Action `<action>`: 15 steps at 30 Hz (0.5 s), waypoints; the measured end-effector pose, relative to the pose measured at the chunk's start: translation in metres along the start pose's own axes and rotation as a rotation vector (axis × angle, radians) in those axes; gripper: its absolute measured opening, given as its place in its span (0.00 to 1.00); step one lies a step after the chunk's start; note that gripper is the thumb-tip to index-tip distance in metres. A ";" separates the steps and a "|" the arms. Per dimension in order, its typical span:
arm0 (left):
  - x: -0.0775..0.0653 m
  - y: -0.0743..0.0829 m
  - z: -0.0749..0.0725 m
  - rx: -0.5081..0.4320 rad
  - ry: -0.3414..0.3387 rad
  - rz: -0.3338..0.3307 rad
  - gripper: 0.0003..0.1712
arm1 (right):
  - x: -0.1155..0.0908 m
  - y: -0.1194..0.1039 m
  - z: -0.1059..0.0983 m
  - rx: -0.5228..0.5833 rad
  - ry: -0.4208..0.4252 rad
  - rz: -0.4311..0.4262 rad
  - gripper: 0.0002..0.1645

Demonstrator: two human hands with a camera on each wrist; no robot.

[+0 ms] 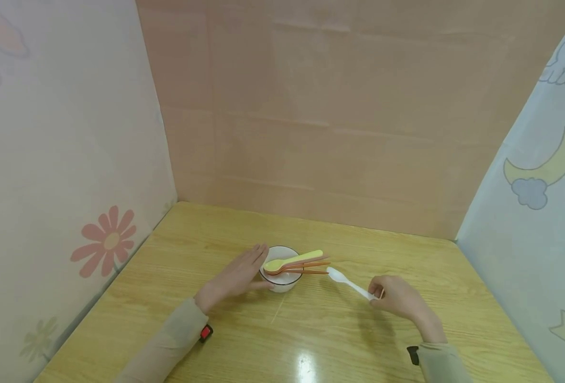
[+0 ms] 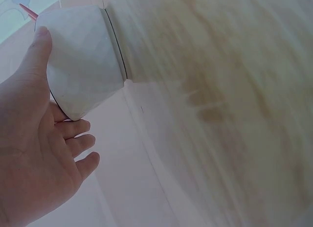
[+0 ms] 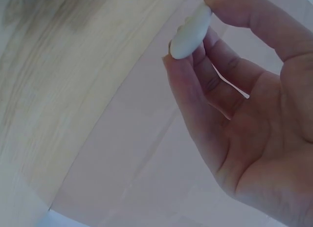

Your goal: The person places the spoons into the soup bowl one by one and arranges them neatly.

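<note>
A white bowl with a dark rim (image 1: 282, 288) stands on the table, and my left hand (image 1: 239, 274) holds it from the left, thumb at the near side and fingers along the far side. In the left wrist view the thumb lies on the wall of the bowl (image 2: 85, 56). Across the bowl lies a yellow spoon (image 1: 306, 257), on top of several orange and pinkish spoons (image 1: 317, 272) whose handles stick out to the right. To the right, my right hand (image 1: 399, 298) pinches a white spoon (image 1: 351, 285) by its handle end, its head pointing toward the bowl.
The wood-patterned table (image 1: 263, 340) meets a plain tan backdrop (image 1: 311, 133) at the back. A flower-printed cloth (image 1: 48, 159) hangs on the left, and a cloth with moon and star prints (image 1: 526, 255) on the right.
</note>
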State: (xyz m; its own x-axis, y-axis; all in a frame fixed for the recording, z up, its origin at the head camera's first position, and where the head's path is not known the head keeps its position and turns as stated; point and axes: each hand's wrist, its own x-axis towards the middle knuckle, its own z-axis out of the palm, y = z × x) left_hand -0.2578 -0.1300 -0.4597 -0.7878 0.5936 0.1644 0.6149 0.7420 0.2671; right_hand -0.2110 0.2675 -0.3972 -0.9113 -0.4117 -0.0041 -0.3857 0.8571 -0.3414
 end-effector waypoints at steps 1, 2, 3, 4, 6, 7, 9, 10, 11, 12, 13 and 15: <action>0.000 0.000 0.000 0.000 -0.001 0.001 0.53 | 0.000 0.000 -0.002 -0.001 0.000 0.002 0.09; 0.000 0.000 0.000 0.002 -0.001 0.000 0.53 | 0.000 0.000 -0.003 -0.004 0.001 0.006 0.09; 0.000 0.000 -0.001 0.002 -0.002 -0.001 0.53 | 0.001 0.001 -0.005 -0.006 0.001 0.007 0.09; 0.000 0.000 -0.001 0.002 -0.003 -0.001 0.54 | 0.001 0.001 -0.006 -0.011 0.002 0.010 0.09; 0.000 -0.001 -0.001 0.004 0.000 0.001 0.54 | 0.002 0.001 -0.009 -0.012 0.002 0.013 0.09; -0.001 0.000 -0.001 0.003 0.001 0.001 0.54 | 0.002 0.001 -0.010 -0.016 0.002 0.021 0.08; 0.000 0.000 -0.001 -0.001 0.005 0.004 0.54 | 0.002 0.002 -0.013 -0.022 0.005 0.030 0.08; 0.000 0.000 -0.001 -0.002 0.006 0.003 0.54 | 0.003 0.002 -0.014 -0.026 0.006 0.038 0.08; 0.000 0.000 -0.001 -0.003 0.007 0.003 0.54 | 0.003 0.002 -0.016 -0.028 0.006 0.038 0.08; 0.000 0.000 -0.001 -0.005 0.007 0.002 0.54 | 0.003 0.003 -0.017 -0.036 0.009 0.038 0.08; 0.000 0.000 -0.001 -0.007 0.006 0.001 0.54 | 0.003 0.003 -0.018 -0.040 0.011 0.041 0.08; 0.000 0.000 -0.001 -0.008 0.003 -0.003 0.54 | 0.004 0.003 -0.022 -0.044 0.015 0.032 0.08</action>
State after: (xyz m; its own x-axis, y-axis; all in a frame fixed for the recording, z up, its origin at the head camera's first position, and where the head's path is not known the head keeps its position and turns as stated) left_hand -0.2580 -0.1308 -0.4588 -0.7896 0.5905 0.1667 0.6124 0.7412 0.2750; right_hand -0.2190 0.2748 -0.3773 -0.9252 -0.3794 0.0003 -0.3621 0.8828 -0.2993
